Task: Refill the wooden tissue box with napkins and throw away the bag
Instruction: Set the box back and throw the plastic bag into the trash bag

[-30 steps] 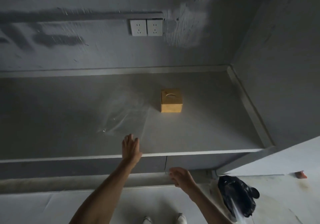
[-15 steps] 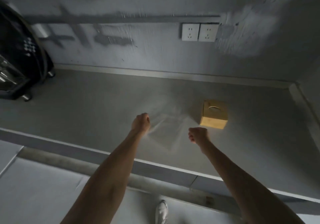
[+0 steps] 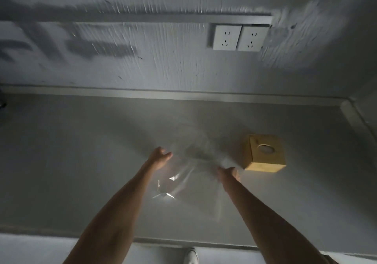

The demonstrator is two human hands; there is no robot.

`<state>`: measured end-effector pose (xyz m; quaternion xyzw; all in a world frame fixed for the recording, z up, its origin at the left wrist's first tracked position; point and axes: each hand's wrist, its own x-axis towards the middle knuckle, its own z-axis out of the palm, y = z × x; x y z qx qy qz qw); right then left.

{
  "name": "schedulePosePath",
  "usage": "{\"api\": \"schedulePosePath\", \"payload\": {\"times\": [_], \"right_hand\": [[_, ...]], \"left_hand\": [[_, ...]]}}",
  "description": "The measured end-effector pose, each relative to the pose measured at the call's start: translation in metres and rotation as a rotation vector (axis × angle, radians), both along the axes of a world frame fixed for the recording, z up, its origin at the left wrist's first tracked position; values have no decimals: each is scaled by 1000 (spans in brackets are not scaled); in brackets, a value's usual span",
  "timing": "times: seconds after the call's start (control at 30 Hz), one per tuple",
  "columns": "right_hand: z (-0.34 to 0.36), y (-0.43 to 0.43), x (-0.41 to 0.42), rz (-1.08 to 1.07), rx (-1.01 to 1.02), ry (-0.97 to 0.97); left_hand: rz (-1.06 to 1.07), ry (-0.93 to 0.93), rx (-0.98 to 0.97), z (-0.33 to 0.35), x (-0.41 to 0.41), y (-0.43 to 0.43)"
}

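My right hand [image 3: 228, 173] pinches shut on the clear, flimsy, slippery bag [image 3: 184, 174] lying mid-countertop [image 3: 81, 161] beside the wooden tissue box [image 3: 264, 153], my left hand [image 3: 159, 157] half-open at its other edge; bunching it should hold best.

grey bench [image 3: 81, 172] with raised back lip. wooden tissue box [image 3: 265, 153] stands on it at right, round top opening. clear plastic bag [image 3: 183, 174] lies crumpled just left of the box.

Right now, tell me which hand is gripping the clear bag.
The right hand, nearer the wooden tissue box, is closed on the clear bag. The left hand is open beside it.
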<state>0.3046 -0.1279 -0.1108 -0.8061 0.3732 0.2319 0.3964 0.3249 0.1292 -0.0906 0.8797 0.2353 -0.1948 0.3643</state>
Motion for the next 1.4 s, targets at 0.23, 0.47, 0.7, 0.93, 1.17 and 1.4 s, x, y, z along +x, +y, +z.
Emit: {"api": "schedulePosePath", "payload": {"times": [0.23, 0.47, 0.7, 0.93, 1.17, 1.4], "right_hand": [[20, -1, -2, -31, 350, -130], [125, -41, -101, 85, 198, -802], [215, -167, -199, -117, -93, -1070], [281, -305, -298, -413, -113, -1177], [298, -428, -423, -480, 11, -1112], [334, -509, -539, -692, -5, -1177]], "left_hand": [[160, 31, -444, 19, -13, 4], [47, -376, -295, 112, -84, -33], [-175, -794, -157, 203, -148, -176], [-446, -664, -802, 251, -166, -339], [-758, -380, -1015, 279, -227, -465], [-982, -227, -1053, 307, -285, -595]]}}
